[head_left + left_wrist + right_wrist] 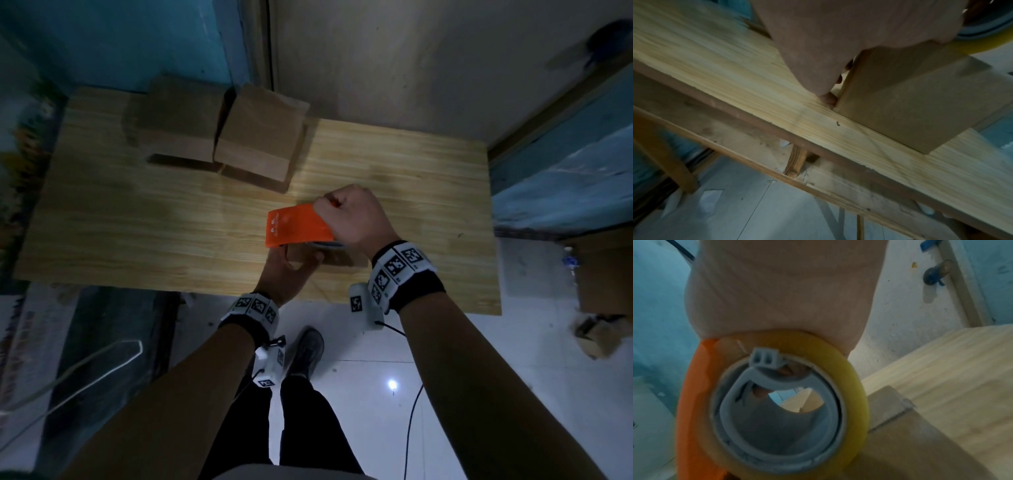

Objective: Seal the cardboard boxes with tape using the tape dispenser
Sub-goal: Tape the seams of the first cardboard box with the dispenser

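The right hand (352,219) is clenched around the orange tape dispenser (297,226), holding it directly over the small cardboard box (916,104) near the table's (137,222) front edge, while the left hand (291,274) clasps the box's side, apparently to steady it for taping.

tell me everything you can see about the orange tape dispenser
The tape dispenser has an orange plastic shell with small pale markings near its far-left end. The right wrist view shows it carrying a yellowish tape roll on a grey hub. The right hand grips it from above, fingers curled over the shell. It sits over the cardboard box at the table's near edge, which the left hand steadies. Whether tape touches the box is hidden.
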A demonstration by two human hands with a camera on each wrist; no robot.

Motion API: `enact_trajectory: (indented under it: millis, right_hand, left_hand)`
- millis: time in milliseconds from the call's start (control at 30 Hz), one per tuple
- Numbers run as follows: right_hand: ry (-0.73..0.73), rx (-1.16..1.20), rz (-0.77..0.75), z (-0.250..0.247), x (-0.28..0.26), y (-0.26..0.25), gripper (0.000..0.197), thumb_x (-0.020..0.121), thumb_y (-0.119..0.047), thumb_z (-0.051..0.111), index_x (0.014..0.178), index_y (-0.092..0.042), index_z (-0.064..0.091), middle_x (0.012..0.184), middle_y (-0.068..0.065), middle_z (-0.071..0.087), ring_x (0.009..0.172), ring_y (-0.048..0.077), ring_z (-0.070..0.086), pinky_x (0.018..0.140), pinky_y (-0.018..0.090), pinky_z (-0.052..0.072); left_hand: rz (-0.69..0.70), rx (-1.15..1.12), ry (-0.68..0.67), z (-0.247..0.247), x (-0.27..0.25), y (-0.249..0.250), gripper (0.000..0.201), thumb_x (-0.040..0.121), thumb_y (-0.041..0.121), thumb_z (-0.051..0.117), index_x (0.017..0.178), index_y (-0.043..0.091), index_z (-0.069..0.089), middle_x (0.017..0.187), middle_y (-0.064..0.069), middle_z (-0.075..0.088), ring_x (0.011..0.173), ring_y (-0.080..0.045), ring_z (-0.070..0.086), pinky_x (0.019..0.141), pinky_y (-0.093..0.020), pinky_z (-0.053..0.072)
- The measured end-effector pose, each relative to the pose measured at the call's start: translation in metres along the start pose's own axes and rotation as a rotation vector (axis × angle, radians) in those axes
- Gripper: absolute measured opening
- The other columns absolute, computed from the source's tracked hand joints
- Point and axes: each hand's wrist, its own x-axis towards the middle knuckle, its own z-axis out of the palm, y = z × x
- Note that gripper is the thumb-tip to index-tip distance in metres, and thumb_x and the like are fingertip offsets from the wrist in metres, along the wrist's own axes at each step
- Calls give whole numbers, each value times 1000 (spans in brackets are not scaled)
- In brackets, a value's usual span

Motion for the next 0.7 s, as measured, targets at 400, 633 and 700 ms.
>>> enact_trajectory:
  millis: [400,633,700]
  right_hand:
    - [-406,-215,26,-24,18,-9,54,91,-53,57,52,-19,40,50,-3,41,46,14,41,51,27,30]
    - [-368,-172,-13,-33,16,-1,58,91,-52,60,49,-19,36,48,-2,31,43,14,32,53,30,26]
    - [-357,-167,-8,-38,14,3,58,91,-52,60,51,-18,36,51,3,30,45,17,32,53,31,25]
  left_hand:
    - [-47,116,84,4,-1,-8,49,89,42,66,130,19,53,118,0,65,104,-16,62,83,-26,49]
    - [-63,178,121,10,-1,-4,39,90,41,64,120,17,59,99,5,67,84,-10,64,63,-10,44]
    - [-66,215,124,10,-2,-3,30,91,39,63,110,16,60,88,6,64,76,-10,61,54,-6,38]
